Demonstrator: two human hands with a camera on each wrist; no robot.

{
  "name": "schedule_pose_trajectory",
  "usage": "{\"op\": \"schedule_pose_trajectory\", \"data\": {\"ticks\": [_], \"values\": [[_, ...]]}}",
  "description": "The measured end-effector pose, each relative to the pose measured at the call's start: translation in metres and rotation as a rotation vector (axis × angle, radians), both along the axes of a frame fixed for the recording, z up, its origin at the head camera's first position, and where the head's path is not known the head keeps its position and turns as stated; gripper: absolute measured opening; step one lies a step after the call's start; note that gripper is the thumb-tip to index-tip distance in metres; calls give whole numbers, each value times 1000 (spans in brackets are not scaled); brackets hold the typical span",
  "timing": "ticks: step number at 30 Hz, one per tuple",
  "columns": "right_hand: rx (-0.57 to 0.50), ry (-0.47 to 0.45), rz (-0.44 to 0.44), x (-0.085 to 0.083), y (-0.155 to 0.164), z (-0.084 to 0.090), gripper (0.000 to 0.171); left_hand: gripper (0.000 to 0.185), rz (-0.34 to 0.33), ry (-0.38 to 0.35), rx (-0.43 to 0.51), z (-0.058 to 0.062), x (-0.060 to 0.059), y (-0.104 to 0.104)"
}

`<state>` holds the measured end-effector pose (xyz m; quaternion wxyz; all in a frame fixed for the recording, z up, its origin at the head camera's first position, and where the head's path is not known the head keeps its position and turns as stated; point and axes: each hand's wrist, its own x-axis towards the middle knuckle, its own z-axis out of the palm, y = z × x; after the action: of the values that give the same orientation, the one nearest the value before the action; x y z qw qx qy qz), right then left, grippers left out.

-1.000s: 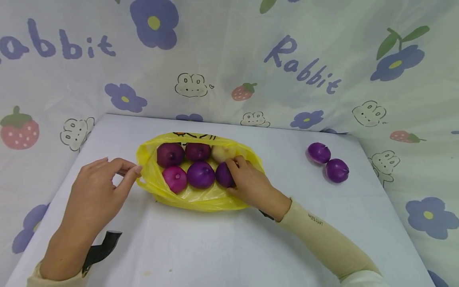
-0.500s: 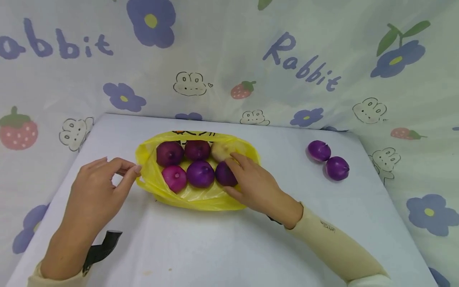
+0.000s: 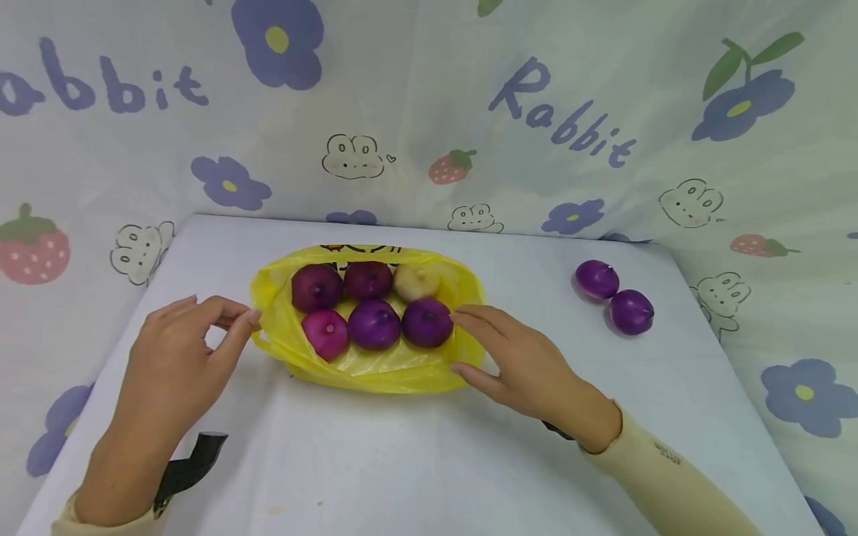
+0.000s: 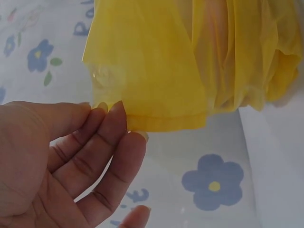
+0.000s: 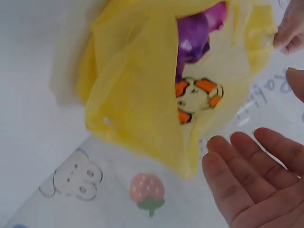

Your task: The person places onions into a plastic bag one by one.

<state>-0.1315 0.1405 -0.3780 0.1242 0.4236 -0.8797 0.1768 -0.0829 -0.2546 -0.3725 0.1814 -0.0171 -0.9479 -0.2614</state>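
Note:
A yellow plastic bag [image 3: 375, 380] lies on the table with its mouth spread wide. Inside it several onions sit in two rows: dark red-purple ones such as the onion [image 3: 316, 288] at the back left, a magenta one [image 3: 326, 334], violet ones such as the onion [image 3: 427, 323] at the front right, and a pale yellow one [image 3: 416, 282]. My left hand [image 3: 184, 365] pinches the bag's left edge between thumb and fingertips, as the left wrist view confirms. At the bag's right side, my right hand [image 3: 523, 361] has its fingers extended and holds nothing.
Two purple onions, one farther back [image 3: 596, 280] and one nearer [image 3: 631, 312], lie side by side at the table's right. A patterned cloth [image 3: 402, 97] with rabbits and flowers stands behind the white table [image 3: 389, 461].
My right hand has let go of the violet onion at the front right and drawn back rightward out of the bag. My left hand keeps its pinch on the bag's edge.

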Motion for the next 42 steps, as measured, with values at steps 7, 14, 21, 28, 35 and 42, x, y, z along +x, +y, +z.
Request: {"op": "schedule_pose_trajectory", "data": {"ticks": [7,14,21,28,35,42], "values": [[-101,120,-1,-3,27,9,57,20,7,-18,4,0,-1,2],[-79,103,-106,-6,45,13,57,22,32,-36,13,-1,3,1],[-48,6,-353,-9,68,16,73,20,33,-34,15,-1,4,1],[-57,-76,-517,-18,86,12,90,21,28,-41,17,0,2,3],[-94,-145,-582,-28,109,5,91,24,48,-118,3,1,0,7],[-128,-152,-618,-32,126,0,90,25,61,-136,2,0,0,6]]}}
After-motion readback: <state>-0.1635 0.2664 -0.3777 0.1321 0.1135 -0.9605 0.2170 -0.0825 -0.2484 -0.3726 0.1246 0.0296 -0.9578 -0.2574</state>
